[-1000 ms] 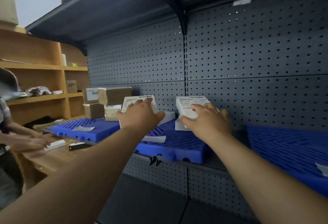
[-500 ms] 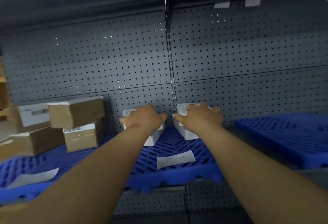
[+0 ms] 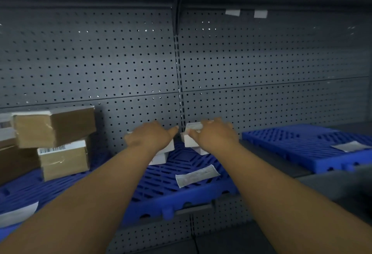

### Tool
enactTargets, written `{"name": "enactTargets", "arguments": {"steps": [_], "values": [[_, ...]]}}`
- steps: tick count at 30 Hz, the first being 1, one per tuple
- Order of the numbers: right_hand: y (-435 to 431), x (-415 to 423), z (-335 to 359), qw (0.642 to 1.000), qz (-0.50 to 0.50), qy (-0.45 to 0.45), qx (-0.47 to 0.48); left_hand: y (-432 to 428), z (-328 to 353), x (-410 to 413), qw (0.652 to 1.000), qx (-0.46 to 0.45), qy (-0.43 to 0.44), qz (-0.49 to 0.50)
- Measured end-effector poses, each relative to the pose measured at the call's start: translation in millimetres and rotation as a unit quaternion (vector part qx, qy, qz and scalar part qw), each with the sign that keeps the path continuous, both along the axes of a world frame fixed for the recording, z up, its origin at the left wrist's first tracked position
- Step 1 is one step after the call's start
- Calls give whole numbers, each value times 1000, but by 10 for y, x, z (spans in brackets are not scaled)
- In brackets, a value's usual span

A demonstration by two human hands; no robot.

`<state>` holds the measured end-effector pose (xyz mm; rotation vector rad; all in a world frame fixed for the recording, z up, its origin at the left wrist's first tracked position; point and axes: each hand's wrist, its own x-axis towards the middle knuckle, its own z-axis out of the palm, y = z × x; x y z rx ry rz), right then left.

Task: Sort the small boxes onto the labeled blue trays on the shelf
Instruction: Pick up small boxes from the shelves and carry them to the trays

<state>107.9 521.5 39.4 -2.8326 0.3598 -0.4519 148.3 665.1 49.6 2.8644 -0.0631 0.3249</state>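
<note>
Both my arms reach to the back of the middle blue tray (image 3: 161, 191). My left hand (image 3: 150, 138) lies on top of a small white box (image 3: 164, 152) that rests on the tray against the pegboard, and covers most of it. My right hand (image 3: 214, 135) grips a second small white box (image 3: 191, 137) with a printed label, which sits on another white box (image 3: 202, 150) at the tray's back. A white paper label (image 3: 197, 175) lies on the front of this tray.
Several brown cardboard boxes (image 3: 54, 127) are stacked on the left blue tray (image 3: 18, 195), one with a barcode sticker (image 3: 52, 149). A third blue tray (image 3: 302, 147) with its own paper label (image 3: 350, 146) lies at right. Grey pegboard (image 3: 120, 62) backs the shelf.
The camera has swung from the side to face the shelf and come closer. Both hands have brought the white boxes down from the air to the back of the middle tray.
</note>
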Motion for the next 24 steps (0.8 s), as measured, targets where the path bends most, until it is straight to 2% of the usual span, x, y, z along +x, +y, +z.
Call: {"name": "enactTargets", "arguments": {"steps": [4,8,15,24], "values": [[-189,-198,25,998,-24,-54,-14,-220,72,-103,994,47,-93,-21],[-551,-422,38,992,-63,-108,-5,-644,110,-206,984,56,-148,-81],[-1567,-859,-34,978,-152,-145,-4,-1762,99,-564,963,50,-173,-198],[-3351,-1747,-160,954,-267,-138,-2,-3682,-88,-1251,927,43,-190,-321]]}}
